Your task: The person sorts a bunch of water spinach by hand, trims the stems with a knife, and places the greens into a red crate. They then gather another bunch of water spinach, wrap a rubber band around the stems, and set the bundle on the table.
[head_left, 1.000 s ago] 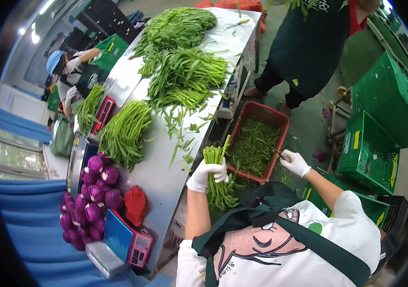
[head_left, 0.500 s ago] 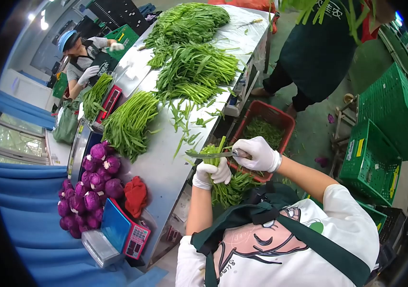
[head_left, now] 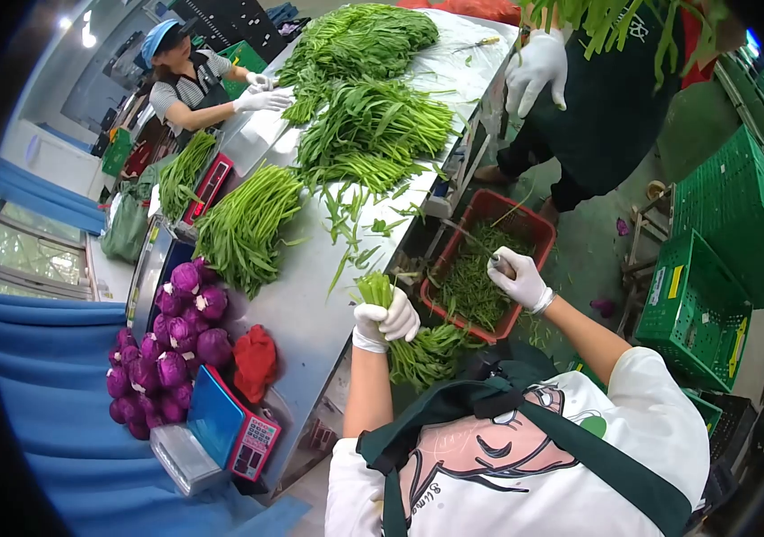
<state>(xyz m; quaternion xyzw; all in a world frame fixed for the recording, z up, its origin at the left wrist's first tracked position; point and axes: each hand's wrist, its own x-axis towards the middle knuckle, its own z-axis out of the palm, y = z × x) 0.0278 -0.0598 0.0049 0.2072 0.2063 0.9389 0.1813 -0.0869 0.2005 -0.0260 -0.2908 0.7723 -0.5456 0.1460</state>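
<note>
Left hand (head_left: 386, 321) is clamped around a bunch of greens (head_left: 429, 356) beside the table (head_left: 306, 331); right hand (head_left: 522, 281) grips a knife (head_left: 501, 263) over the red crate (head_left: 549, 231). Greens appear light, bendy, easily bruised; best held by the firmer stems.

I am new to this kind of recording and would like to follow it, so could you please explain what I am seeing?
There is no machine here: a person in a white shirt works by hand, seen from a camera worn on that person's head, looking forward and down. The white-gloved left hand grips a bunch of green leafy stems. The white-gloved right hand holds a knife by its handle. Below is a red plastic crate holding green trimmings. On the pale metal table lie more green leafy bundles and a crumpled red cloth; round purple vegetables are piled nearby. Two co-workers are also visible.
</note>
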